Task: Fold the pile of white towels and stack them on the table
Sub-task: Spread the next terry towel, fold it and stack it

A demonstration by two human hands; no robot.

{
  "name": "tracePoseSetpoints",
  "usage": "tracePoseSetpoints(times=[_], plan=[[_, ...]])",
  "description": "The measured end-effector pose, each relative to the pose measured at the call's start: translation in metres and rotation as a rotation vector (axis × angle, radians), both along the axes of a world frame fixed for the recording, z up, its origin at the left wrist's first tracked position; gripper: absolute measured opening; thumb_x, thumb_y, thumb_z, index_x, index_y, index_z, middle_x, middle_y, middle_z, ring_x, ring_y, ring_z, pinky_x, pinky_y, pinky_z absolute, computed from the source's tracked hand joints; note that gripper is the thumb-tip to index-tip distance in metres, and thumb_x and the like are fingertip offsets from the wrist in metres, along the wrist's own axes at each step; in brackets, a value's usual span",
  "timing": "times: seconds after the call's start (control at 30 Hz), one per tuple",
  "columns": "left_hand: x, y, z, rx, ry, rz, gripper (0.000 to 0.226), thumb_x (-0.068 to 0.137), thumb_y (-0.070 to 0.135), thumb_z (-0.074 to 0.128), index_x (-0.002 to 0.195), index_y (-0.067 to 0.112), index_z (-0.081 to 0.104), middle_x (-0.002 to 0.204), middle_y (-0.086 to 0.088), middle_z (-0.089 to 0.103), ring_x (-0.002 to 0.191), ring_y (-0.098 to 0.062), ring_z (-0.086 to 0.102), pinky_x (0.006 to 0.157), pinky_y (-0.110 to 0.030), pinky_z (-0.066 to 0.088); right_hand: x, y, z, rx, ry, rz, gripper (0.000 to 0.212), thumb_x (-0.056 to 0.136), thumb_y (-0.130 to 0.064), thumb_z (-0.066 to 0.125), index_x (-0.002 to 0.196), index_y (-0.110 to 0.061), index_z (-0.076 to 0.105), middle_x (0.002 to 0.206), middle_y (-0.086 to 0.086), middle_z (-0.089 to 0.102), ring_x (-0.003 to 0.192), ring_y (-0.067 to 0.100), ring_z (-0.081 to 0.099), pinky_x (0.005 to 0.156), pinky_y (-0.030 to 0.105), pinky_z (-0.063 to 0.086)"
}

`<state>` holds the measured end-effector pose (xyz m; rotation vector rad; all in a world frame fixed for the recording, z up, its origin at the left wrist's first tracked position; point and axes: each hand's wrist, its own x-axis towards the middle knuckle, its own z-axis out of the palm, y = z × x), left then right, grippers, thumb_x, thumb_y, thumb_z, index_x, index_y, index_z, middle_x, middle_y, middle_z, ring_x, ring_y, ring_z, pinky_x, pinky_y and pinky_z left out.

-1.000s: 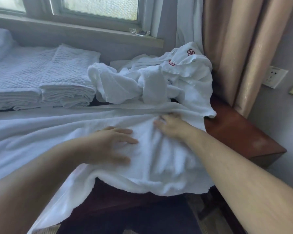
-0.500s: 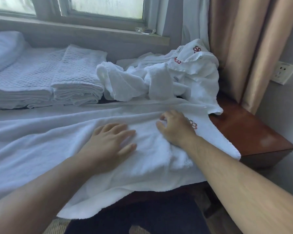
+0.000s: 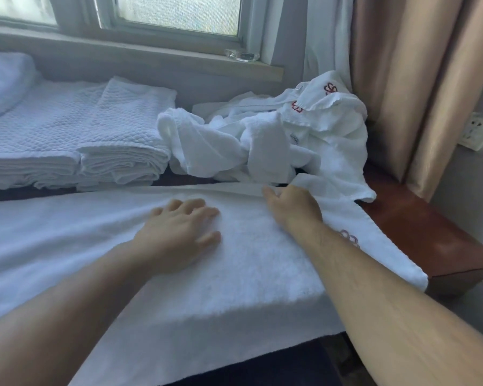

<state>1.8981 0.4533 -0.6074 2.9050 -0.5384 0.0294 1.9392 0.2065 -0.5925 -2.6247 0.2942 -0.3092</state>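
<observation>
A large white towel [image 3: 251,274] lies spread across the wooden table [image 3: 435,240], its front part hanging over the near edge. My left hand [image 3: 179,232] rests flat on it, fingers apart. My right hand [image 3: 293,207] lies on the towel's far edge, fingers curled down onto the cloth; whether it pinches the edge I cannot tell. Behind it sits a crumpled pile of white towels [image 3: 276,137] with red logos. Folded white towels [image 3: 117,140] are stacked at the back left.
A window sill [image 3: 151,54] with a small glass dish [image 3: 241,54] runs along the back. Beige curtains [image 3: 418,79] hang at the right, beside a wall socket [image 3: 476,130]. More folded white linen [image 3: 25,135] lies at the far left.
The towel was bunched under my hands; now it lies smooth and flat. Both hands have slid away from me across it, and its right end now reaches along the table.
</observation>
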Motion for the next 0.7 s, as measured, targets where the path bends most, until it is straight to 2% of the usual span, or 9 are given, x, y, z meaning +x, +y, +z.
tracePoseSetpoints(times=[0.07,0.13,0.2,0.3,0.4,0.5,0.6,0.63,0.7], plan=[[0.012,-0.001,0.008,-0.076,-0.017,0.028,0.044,0.094,0.063,0.036,0.133,0.046,0.05,0.143,0.015,0.047,0.133,-0.017,0.041,0.103,-0.04,0.039,0.008,-0.001,0.001,0.037,0.011,-0.092,0.062,0.093,-0.07,0.039,0.073,-0.014,0.056,0.074,0.003,0.061,0.069,0.025,0.057,0.057,0.033,0.04],[0.027,-0.003,0.016,-0.209,-0.107,0.076,0.028,0.096,0.048,0.05,0.121,0.039,0.06,0.12,0.013,0.057,0.121,-0.019,0.051,0.093,-0.037,0.046,0.016,-0.003,0.007,0.128,0.037,-0.176,0.064,0.085,-0.075,0.045,0.095,-0.013,0.057,0.088,0.004,0.063,0.077,0.027,0.061,0.062,0.034,0.046],[0.038,-0.006,0.017,-0.229,-0.25,0.111,0.034,0.093,0.041,0.06,0.126,0.031,0.06,0.125,0.007,0.056,0.121,-0.023,0.048,0.097,-0.04,0.042,0.022,-0.006,0.014,0.201,0.099,-0.223,0.065,0.079,-0.068,0.058,0.11,-0.011,0.048,0.096,0.004,0.063,0.082,0.027,0.062,0.065,0.035,0.05],[0.048,-0.008,0.006,-0.21,-0.283,0.137,0.052,0.091,0.042,0.061,0.14,0.03,0.051,0.144,0.004,0.047,0.132,-0.025,0.039,0.109,-0.041,0.03,0.031,-0.008,0.019,0.251,0.158,-0.248,0.064,0.078,-0.054,0.068,0.108,-0.012,0.03,0.103,0.006,0.061,0.089,0.029,0.064,0.072,0.039,0.056],[0.059,-0.005,-0.005,-0.197,-0.242,0.146,0.053,0.092,0.044,0.056,0.144,0.032,0.047,0.143,0.002,0.052,0.132,-0.024,0.042,0.11,-0.041,0.026,0.038,-0.011,0.015,0.196,0.12,-0.252,0.051,0.086,-0.034,0.064,0.106,-0.013,0.022,0.11,0.007,0.057,0.099,0.034,0.061,0.074,0.039,0.051],[0.063,-0.003,-0.006,-0.225,-0.257,0.158,0.049,0.089,0.043,0.058,0.137,0.032,0.053,0.133,0.002,0.055,0.125,-0.024,0.043,0.107,-0.045,0.029,0.04,-0.015,0.009,0.242,0.002,-0.251,0.039,0.088,-0.024,0.055,0.112,-0.01,0.029,0.11,0.009,0.057,0.097,0.036,0.059,0.068,0.036,0.044],[0.067,-0.002,-0.006,-0.209,-0.291,0.152,0.039,0.087,0.04,0.059,0.125,0.03,0.061,0.123,0.004,0.055,0.119,-0.023,0.042,0.103,-0.045,0.032,0.039,-0.021,0.004,0.321,-0.091,-0.212,0.036,0.088,-0.022,0.053,0.115,-0.015,0.03,0.102,0.005,0.055,0.082,0.025,0.056,0.056,0.032,0.04],[0.068,-0.002,-0.006,-0.198,-0.312,0.147,0.032,0.088,0.038,0.059,0.118,0.028,0.065,0.119,0.003,0.055,0.116,-0.024,0.044,0.1,-0.044,0.033,0.039,-0.023,0.004,0.343,-0.109,-0.2,0.038,0.089,-0.022,0.052,0.12,-0.017,0.031,0.1,0.002,0.054,0.08,0.022,0.056,0.057,0.033,0.044],[0.068,-0.003,-0.005,-0.202,-0.364,0.136,0.022,0.091,0.033,0.059,0.107,0.022,0.069,0.111,-0.001,0.057,0.109,-0.028,0.048,0.094,-0.044,0.035,0.038,-0.026,0.005,0.392,-0.109,-0.196,0.047,0.09,-0.023,0.049,0.134,-0.02,0.033,0.103,0.002,0.056,0.085,0.026,0.062,0.068,0.043,0.057]])
